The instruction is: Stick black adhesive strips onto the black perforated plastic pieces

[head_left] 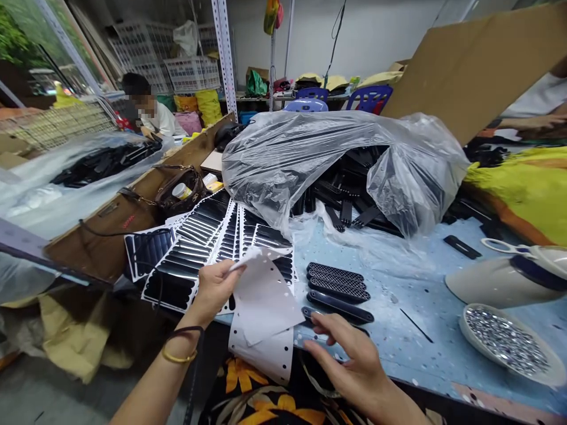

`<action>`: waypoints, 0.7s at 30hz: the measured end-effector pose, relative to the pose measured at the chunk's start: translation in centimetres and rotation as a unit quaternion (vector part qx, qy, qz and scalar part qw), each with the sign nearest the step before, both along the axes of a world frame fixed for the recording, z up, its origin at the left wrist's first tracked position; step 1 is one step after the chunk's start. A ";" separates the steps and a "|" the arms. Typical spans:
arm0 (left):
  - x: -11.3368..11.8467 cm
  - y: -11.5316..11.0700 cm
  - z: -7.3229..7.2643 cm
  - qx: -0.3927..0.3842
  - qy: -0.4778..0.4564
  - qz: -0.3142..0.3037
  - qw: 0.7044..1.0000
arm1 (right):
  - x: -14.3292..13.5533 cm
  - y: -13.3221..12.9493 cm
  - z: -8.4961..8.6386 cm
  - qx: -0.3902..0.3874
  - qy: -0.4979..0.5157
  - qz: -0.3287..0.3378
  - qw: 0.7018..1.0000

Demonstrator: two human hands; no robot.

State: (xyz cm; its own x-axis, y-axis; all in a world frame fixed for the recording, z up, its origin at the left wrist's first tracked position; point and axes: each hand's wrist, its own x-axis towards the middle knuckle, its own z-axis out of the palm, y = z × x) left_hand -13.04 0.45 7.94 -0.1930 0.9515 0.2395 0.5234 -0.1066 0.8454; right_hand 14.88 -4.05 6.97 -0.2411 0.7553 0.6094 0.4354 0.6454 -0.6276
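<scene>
My left hand (216, 287) is closed on the edge of a white paper sheet (270, 295), which bends down in front of me. Below it, white paper with black dots (266, 351) hangs over the table edge; I cannot tell whether it is the same sheet. With thumb and fingers apart and nothing between them, my right hand (354, 363) hovers by the table's front edge. Just beyond its fingertips lie smooth black strips (339, 306) with rounded ends, beside several mesh-patterned black strips (337, 281). Sheets of black stickers (181, 271) fan out left of the paper.
A clear plastic bag (283, 153) of black plastic parts (349, 195) stands behind. To the right are a bowl of shiny studs (505, 339), a tipped white jug (500, 280) and a yellow bag (527, 189). A brown handbag (181, 192) sits left. Another person (150, 112) works farther back.
</scene>
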 end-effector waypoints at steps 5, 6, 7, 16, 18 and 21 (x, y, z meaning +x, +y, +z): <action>5.4 -4.2 2.8 -0.137 -0.312 -0.110 0.934 | -2.6 -0.5 0.9 -0.175 0.088 0.070 0.978; 7.3 -5.2 2.9 -0.194 -0.336 -0.186 0.902 | -2.7 -1.0 1.2 -0.207 0.098 0.067 0.971; 9.3 -6.2 2.7 -0.249 -0.358 -0.241 0.867 | -2.5 -1.7 1.5 -0.231 0.106 0.038 0.966; 11.9 -7.5 -1.2 -0.281 -0.228 -0.304 0.881 | 17.5 -9.5 0.8 -0.182 0.131 -0.567 0.793; 9.6 -5.0 -2.3 -0.213 -0.170 -0.220 0.937 | 23.2 -11.4 0.0 -0.144 0.113 -0.648 0.739; 7.1 -2.8 -2.8 -0.125 -0.092 -0.106 0.982 | 25.6 -13.3 -0.7 -0.178 -0.045 -0.658 0.730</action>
